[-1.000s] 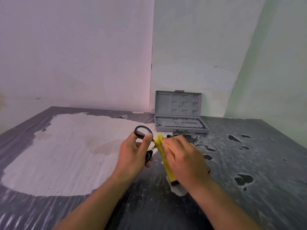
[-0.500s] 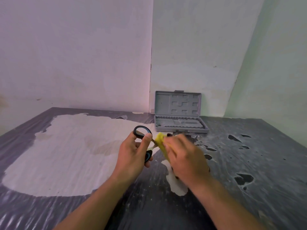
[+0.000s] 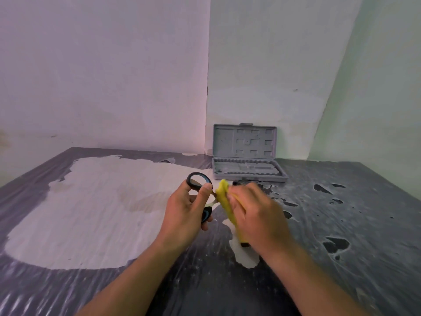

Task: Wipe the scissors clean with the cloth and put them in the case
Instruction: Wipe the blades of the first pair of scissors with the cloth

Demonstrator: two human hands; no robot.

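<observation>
scissors (image 3: pixel 198 181): 1 pr, black handles
cloth (image 3: pixel 224 197): 1, yellow
case (image 3: pixel 247 164): 1, grey, lid up
hands: 2, left (image 3: pixel 185 210) + right (image 3: pixel 257 213)
tabletop (image 3: pixel 341 224): 1

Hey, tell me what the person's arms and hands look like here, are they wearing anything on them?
Both forearms are bare as far as the frame shows: no sleeves, gloves, watch or bracelets. The left hand and right hand carry no visible rings. The right hand is slightly blurred, so fine details there cannot be told.
</observation>
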